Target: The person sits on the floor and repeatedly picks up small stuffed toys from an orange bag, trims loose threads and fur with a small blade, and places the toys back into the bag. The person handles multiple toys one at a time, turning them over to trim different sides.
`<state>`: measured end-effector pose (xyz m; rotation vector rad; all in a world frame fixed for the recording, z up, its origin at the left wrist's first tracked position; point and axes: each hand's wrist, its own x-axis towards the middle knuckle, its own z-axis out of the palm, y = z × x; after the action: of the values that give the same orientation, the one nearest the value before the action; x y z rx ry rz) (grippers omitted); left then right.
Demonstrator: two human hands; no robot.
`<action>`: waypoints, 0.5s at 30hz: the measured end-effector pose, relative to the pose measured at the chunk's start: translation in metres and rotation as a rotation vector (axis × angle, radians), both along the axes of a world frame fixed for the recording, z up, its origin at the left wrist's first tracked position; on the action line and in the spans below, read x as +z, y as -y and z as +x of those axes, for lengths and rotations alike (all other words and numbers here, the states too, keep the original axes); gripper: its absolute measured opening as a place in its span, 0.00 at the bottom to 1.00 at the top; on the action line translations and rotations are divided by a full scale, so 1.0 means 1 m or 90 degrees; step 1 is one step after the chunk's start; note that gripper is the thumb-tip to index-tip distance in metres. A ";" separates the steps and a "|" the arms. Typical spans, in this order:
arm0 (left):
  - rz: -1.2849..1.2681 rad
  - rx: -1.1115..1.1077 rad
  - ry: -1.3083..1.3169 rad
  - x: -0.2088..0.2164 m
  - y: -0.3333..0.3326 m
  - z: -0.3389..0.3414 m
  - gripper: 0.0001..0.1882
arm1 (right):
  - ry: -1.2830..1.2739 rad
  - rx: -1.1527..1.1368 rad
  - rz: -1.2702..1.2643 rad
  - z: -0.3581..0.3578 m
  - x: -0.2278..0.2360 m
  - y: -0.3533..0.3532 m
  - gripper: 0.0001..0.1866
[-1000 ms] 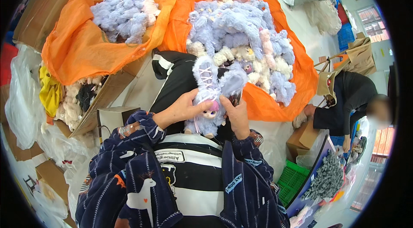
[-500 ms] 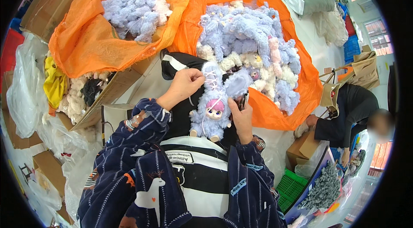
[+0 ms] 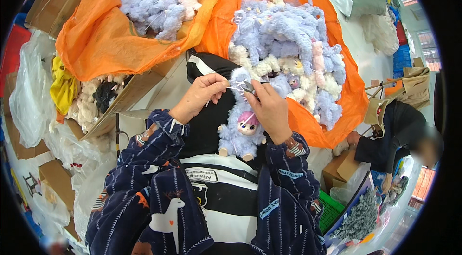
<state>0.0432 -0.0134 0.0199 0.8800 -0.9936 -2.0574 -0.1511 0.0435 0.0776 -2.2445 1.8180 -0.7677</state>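
A pale blue plush doll [image 3: 235, 133] with a pink-haired face lies on my lap, its feet toward me. White ribbon [image 3: 232, 88] is laced across one of its long ears. My left hand [image 3: 204, 93] is closed in a pinch on the ribbon and draws it out to the left of the ear. In my right hand [image 3: 270, 109] are small scissors [image 3: 248, 86], whose grey blades reach the lacing at the ear. My fingers cover the scissors' handles. The second ear is partly hidden behind my right hand.
Ahead stands an orange sack [image 3: 353, 96] full of blue, white and pink plush dolls [image 3: 284, 26]. Another orange sack [image 3: 91, 45] with more plush lies at the far left, above a cardboard box [image 3: 132, 101]. A person [image 3: 404, 127] bends over at the right, near a green crate [image 3: 328, 209].
My right hand has come up from beside the doll to the laced ear, bringing the scissors to the ribbon. My left hand now pulls the ribbon outward. The view has shifted slightly.
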 end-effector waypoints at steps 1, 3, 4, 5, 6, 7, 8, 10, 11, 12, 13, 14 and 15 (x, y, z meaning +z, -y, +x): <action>-0.003 -0.005 -0.007 0.000 0.000 0.001 0.06 | -0.025 0.021 -0.009 0.001 -0.003 0.004 0.15; -0.003 -0.011 -0.011 0.001 0.000 0.001 0.06 | -0.074 0.049 -0.025 0.005 -0.005 0.010 0.12; -0.001 -0.011 -0.009 0.002 0.000 0.001 0.06 | -0.075 0.046 -0.023 0.007 -0.005 0.011 0.13; 0.001 -0.012 -0.008 0.003 0.000 0.001 0.06 | -0.076 0.042 -0.020 0.007 -0.005 0.012 0.13; -0.005 -0.016 -0.010 0.002 0.000 0.001 0.06 | -0.078 0.037 -0.018 0.008 -0.005 0.012 0.13; -0.011 -0.019 -0.012 -0.001 0.001 0.002 0.06 | -0.088 0.043 -0.021 0.009 -0.005 0.014 0.12; -0.017 -0.022 -0.014 -0.002 0.001 0.002 0.06 | -0.098 0.050 -0.024 0.010 -0.005 0.015 0.12; 0.004 -0.001 -0.022 -0.001 0.000 0.001 0.05 | -0.106 0.057 -0.028 0.011 -0.005 0.015 0.11; 0.014 0.009 -0.026 0.000 0.000 0.000 0.05 | -0.104 0.059 -0.029 0.011 -0.005 0.016 0.11; 0.022 0.008 -0.030 0.000 0.000 0.000 0.05 | -0.102 0.060 -0.030 0.011 -0.005 0.015 0.11; 0.030 0.007 -0.034 0.000 0.001 0.001 0.05 | -0.103 0.059 -0.031 0.011 -0.005 0.016 0.10; 0.037 0.007 -0.038 0.000 0.001 0.002 0.05 | -0.104 0.058 -0.032 0.011 -0.006 0.016 0.10; 0.023 0.005 -0.033 0.000 0.001 0.002 0.05 | -0.105 0.057 -0.033 0.012 -0.006 0.016 0.10</action>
<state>0.0452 -0.0145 0.0197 0.8437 -0.9263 -2.0861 -0.1395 0.0273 0.0714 -2.4710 1.7705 -0.6384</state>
